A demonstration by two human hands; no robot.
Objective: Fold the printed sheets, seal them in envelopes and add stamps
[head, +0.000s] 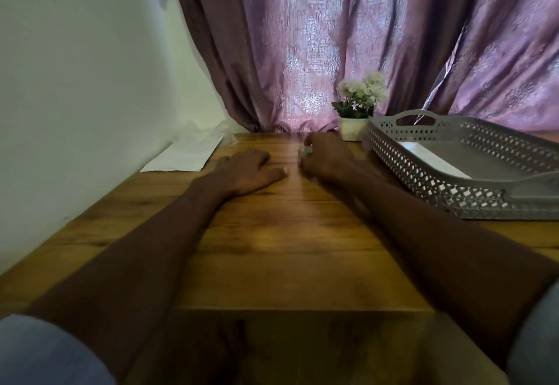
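Left hand (248,171): lies palm down on the wooden table (290,233), fingers loosely extended and slightly apart, thumb stretched toward the right hand; it holds nothing.

Right hand (325,159): blurred, knuckles up, fingers curled inward. A small pale object (305,150) shows at its fingertips, seemingly pinched between thumb and forefinger; what the object is cannot be told.

White sheets (186,155): a flat pale stack on the table's far left corner, against the wall (75,67), beyond and to the outer side of the left hand's fingers, apart from them. Crumpled clear plastic (222,132) lies at the stack's far end.

Grey tray (472,179): perforated walls, loop handles at both ends; stands on the table to the outer side of the right hand's fingers, near but not touching. One white envelope or sheet (432,158) lies flat inside along its nearer long wall; which of the two cannot be told.

Potted plant (358,109): white flowers in a small white pot, just beyond the right hand's fingertips, beside the tray's far corner.

Purple curtain (348,37): patterned, hangs behind the table's far edge.

Grey sleeves (45,351): visible at both upper arms, forearms bare.
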